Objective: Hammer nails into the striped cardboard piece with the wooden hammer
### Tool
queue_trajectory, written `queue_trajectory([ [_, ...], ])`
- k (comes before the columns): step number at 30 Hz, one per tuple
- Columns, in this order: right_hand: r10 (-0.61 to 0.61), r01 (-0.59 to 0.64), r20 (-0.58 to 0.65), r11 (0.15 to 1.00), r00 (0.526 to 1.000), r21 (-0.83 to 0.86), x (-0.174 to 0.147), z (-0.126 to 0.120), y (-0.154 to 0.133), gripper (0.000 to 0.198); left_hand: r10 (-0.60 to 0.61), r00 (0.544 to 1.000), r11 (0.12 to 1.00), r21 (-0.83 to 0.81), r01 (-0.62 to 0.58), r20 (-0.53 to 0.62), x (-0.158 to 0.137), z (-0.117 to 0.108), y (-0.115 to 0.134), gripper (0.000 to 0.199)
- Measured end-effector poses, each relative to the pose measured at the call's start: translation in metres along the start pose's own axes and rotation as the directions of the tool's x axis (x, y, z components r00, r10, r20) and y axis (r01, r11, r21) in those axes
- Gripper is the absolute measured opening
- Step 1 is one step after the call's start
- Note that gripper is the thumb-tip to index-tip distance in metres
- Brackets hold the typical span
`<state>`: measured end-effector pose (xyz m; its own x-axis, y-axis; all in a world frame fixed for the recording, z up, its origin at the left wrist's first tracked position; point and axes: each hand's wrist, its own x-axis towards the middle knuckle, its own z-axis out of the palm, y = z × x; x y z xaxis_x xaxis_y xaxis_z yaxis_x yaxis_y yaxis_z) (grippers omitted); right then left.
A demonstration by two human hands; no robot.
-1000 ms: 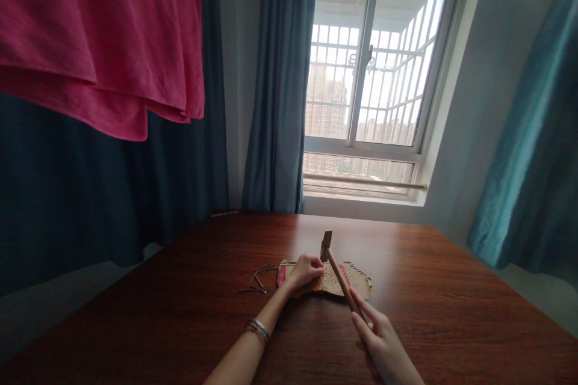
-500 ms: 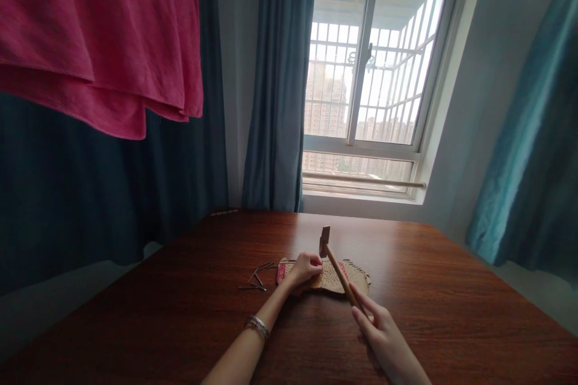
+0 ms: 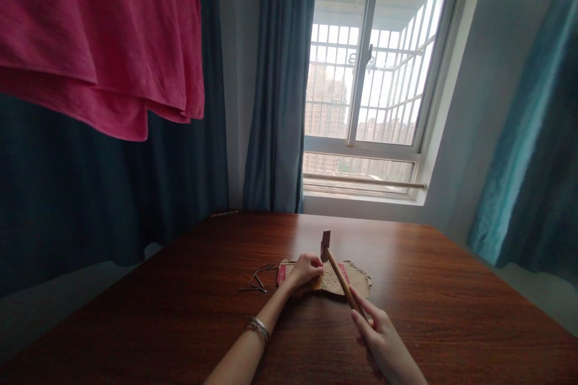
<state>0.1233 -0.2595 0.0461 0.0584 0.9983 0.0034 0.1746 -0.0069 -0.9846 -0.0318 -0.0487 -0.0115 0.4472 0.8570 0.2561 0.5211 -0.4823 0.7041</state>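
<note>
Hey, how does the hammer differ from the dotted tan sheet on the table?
The hammer is long and narrow; the dotted tan sheet is flat and broad. The hammer slants up from the right hand, while the sheet lies on the table. The hammer is plain brown, whereas the sheet has dark dots and pink areas. Both are in brownish tones.

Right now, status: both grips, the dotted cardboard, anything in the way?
Right grip around hammer. Left grip pinched over dotted cardboard by hammer head, contents unclear. Metal rods lie left, clear of hammer.
</note>
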Motion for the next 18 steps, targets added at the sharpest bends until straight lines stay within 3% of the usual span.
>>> queue_trajectory([
  [8,0.017,-0.016,-0.009,0.997,1.000,0.070,-0.0053,0.0025,-0.0038,0.076,0.006,1.000,1.000,0.005,-0.006,-0.003,-0.0017,-0.0023,0.0041,0.022],
  [18,-0.106,0.115,-0.071,0.984,0.992,0.138,-0.0009,0.0037,-0.0062,0.069,0.002,1.000,1.000,0.018,-0.002,0.002,-0.0014,-0.0028,0.0033,0.023],
])
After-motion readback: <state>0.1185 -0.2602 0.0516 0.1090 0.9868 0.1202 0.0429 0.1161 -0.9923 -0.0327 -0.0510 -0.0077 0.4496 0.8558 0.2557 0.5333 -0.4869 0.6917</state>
